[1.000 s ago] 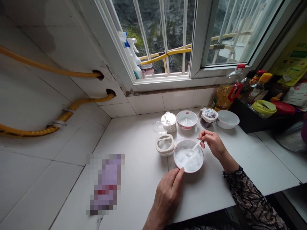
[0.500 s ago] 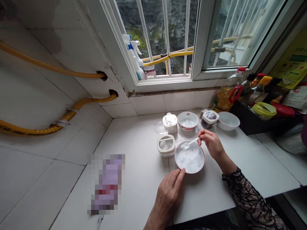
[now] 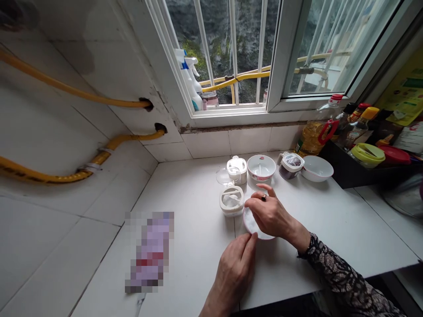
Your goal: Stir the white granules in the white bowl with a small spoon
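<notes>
My left hand point(image 3: 233, 266) pinches the near-left rim of a bowl point(image 3: 250, 224) between thumb and fingers. White powdery or foamy stuff lies in the bowl, mostly covered by my other hand. Over the bowl, my right hand point(image 3: 269, 213) is closed in a pinch at the edge of an open seasoning jar point(image 3: 228, 211), with some fingers raised. Inside that jar shows the white spoon point(image 3: 233, 199), its handle leading toward my right fingertips. The jar's clear lid point(image 3: 228, 175) is tipped back.
Behind stand a lidded white jar point(image 3: 237, 169), a patterned bowl point(image 3: 261, 167), a jar with dark contents point(image 3: 291, 166) and a white bowl point(image 3: 317, 168). An oil bottle point(image 3: 312, 132) and a black rack point(image 3: 343, 165) are at right. A blurred purple item point(image 3: 150, 251) lies left.
My right hand has moved left across the bowl with the spoon, from above the white contents to the open jar. My left hand still grips the bowl's rim.
</notes>
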`<state>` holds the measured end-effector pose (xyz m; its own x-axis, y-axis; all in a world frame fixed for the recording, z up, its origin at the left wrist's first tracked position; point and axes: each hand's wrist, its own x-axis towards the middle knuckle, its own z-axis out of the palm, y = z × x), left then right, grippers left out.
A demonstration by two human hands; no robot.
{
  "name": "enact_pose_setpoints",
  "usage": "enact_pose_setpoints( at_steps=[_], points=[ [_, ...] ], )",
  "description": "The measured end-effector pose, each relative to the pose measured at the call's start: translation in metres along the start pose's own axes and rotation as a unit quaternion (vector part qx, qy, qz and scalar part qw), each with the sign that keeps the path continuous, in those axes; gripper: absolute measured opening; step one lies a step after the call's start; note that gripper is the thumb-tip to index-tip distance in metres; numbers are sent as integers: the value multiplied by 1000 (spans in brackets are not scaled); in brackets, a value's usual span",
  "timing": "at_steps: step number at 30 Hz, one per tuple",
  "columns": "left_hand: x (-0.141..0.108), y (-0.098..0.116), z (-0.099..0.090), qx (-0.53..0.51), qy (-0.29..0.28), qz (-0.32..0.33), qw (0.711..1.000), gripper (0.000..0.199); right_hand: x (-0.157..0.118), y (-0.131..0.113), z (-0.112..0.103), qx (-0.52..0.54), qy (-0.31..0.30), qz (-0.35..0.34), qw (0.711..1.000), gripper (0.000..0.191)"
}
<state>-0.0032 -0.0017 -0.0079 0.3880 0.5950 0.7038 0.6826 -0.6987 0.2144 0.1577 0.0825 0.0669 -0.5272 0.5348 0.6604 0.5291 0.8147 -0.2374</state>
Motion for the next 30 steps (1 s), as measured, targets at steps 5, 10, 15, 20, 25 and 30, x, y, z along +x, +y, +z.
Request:
enact_pose_setpoints(
  at_steps=[5,10,15,20,25,30],
  points=[
    [-1,0,-1,2,-13,-5,1000,39,-2,6,-24,51,104,74,991,19],
    [0,0,-2,1,-15,-1,1000,39,-12,21,-42,47,98,216,970,14],
    [1,0,-3,0,-16,-3,1000,37,-22,27,-41,60,70,257,962,14],
    [2,0,-3,-2,-19,-5,1000,37,-24,23,-32,117,29,287,950,15],
    [2,0,-3,-2,-24,-7,1000,36,-24,25,-31,209,41,378,901,13],
    [0,-1,-2,-1,-24,-8,1000,36,-24,32,-35,315,76,452,831,8]
  ],
)
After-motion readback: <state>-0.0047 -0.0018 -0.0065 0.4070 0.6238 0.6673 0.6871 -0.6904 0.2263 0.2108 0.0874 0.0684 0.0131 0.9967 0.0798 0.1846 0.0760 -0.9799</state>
